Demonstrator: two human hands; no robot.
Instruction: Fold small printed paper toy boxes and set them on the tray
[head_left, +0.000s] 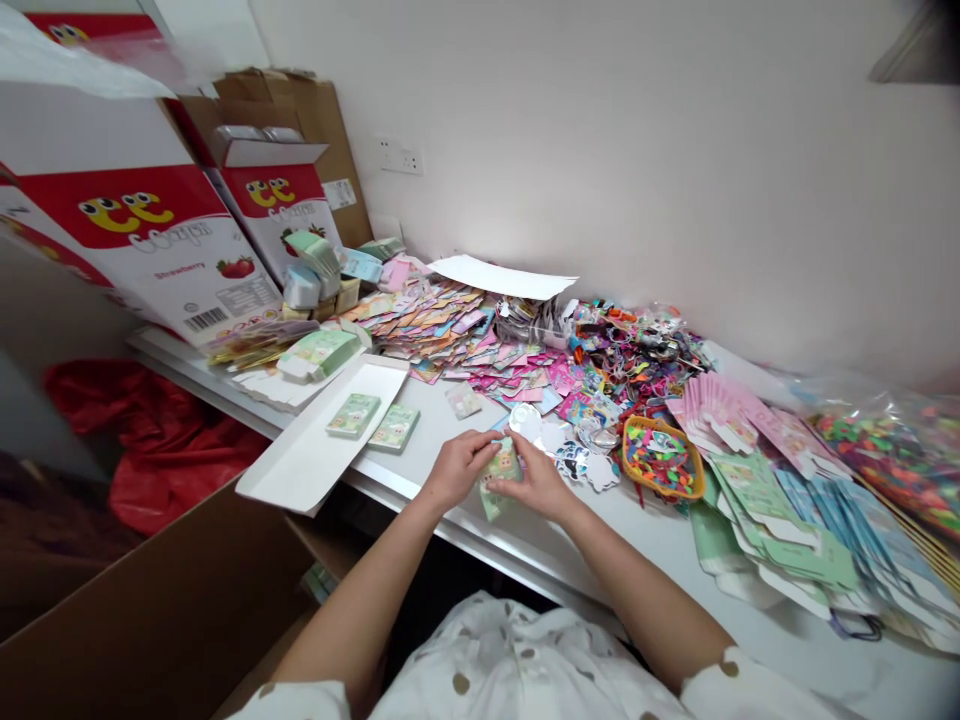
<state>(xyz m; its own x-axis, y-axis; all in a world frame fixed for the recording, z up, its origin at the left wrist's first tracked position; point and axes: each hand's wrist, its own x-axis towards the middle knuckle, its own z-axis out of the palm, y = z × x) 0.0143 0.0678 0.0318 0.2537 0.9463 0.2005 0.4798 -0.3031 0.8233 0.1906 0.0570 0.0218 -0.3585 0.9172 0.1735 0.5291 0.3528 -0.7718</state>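
Between my two hands is a small green printed box (501,468), held above the front of the table. My left hand (459,470) grips its left and upper side, fingers curled round it. On the other side my right hand (541,478) has its thumb across the front of the box. Part of the box is hidden by the fingers. Just beyond the hands lie silvery die-cut pieces (592,468). To the left, one green box (352,415) sits on a white cardboard tray (300,465), and another green box (395,428) stands beside it on the table.
Behind are piled printed packets (427,318) and a heap of colourful trinkets (637,350). A yellow basket (697,470) holds small bright pieces. Flat green cartons (787,530) lie fanned at right. Large red-and-white cartons (150,220) stand at left; an open cardboard box (150,610) is below.
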